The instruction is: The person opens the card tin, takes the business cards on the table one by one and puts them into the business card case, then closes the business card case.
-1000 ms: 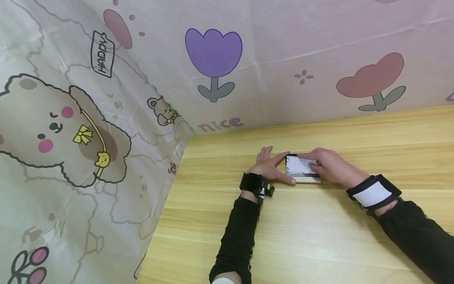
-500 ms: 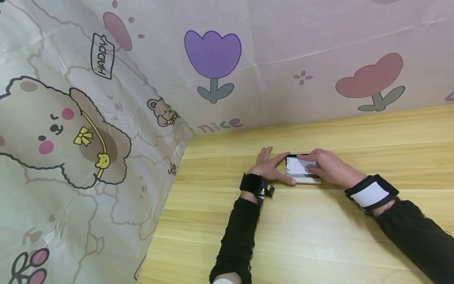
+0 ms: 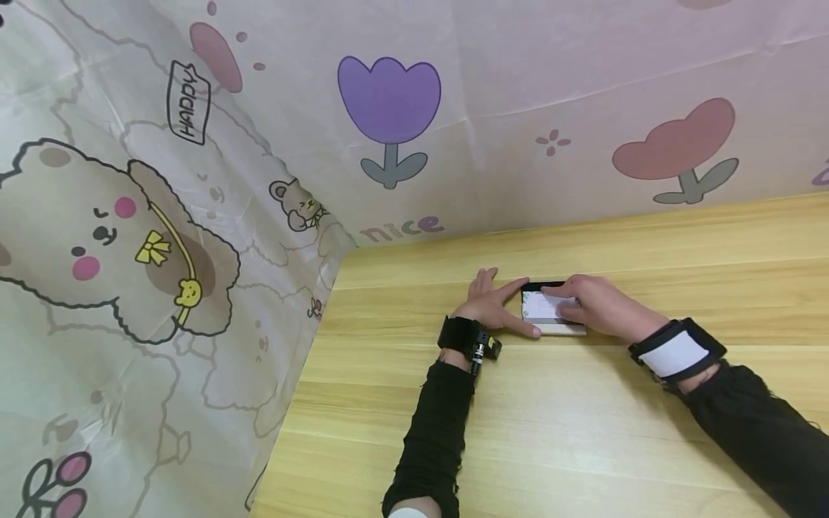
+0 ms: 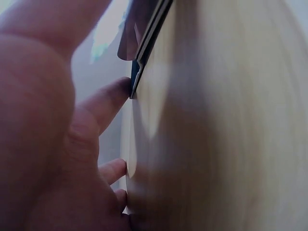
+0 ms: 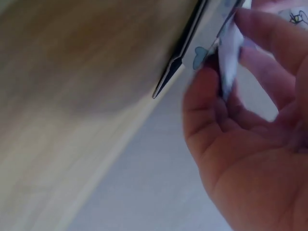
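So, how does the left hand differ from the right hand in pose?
The left hand lies flat with straight fingers against the left edge of the flat case; the right hand curls over it, pinching a white card. Both wear wrist straps and rest on the wooden table.

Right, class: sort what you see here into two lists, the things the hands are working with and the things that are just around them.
In use:
- left hand, fingers straight, touching the left edge of the small flat case
- right hand, pinching a white card over it
- small flat case
- white card

Just around:
- wooden table
- cartoon-print cloth behind and to the left
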Available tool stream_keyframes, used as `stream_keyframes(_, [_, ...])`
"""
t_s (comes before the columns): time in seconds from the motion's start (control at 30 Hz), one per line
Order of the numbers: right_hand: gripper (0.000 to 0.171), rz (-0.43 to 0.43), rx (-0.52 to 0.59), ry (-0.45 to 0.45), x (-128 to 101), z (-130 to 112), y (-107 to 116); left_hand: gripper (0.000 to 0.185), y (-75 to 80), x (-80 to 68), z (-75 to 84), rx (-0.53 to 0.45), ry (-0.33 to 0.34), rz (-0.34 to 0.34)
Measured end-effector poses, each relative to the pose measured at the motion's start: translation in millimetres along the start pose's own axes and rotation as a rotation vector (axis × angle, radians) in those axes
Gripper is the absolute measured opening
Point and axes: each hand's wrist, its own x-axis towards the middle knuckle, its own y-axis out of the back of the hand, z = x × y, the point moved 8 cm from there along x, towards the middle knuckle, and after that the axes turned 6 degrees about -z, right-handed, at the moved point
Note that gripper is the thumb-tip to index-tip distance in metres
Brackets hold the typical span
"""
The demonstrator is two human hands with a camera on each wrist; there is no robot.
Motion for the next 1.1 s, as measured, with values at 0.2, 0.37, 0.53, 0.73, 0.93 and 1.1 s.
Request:
stream_keyframes(0.2, [0.041,-0.019,-0.008,0.055,-3,-5,-1,0.105,-0.3,-0.2,-0.8,0.008,-0.007,-0.004])
stream_keyframes(0.37, [0.065,-0.106,0.019,0.015,-5,-4,-9,0.106,-1.0,1.2,-1.3,0.041,0.003,-0.006])
stream_keyframes(0.53, [0.081,-0.153,0.02,-0.013,-6,0,-15,0.105,-1.4,1.4,-2.0,0.051,0.006,-0.002])
stream_keyframes(0.73, [0.07,-0.114,-0.05,0.075,-5,-5,-14,0.106,-3.6,1.7,-2.1,0.028,0.01,-0.019])
stream_keyframes(0.93, [0.068,-0.078,-0.107,0.132,-5,-10,-12,0.106,-1.6,0.1,-1.0,0.014,0.01,-0.009])
stream_keyframes(1.1, [0.067,-0.076,-0.116,0.108,-5,-8,-14,0.107,-2.0,0.4,-0.4,0.024,0.002,-0.008])
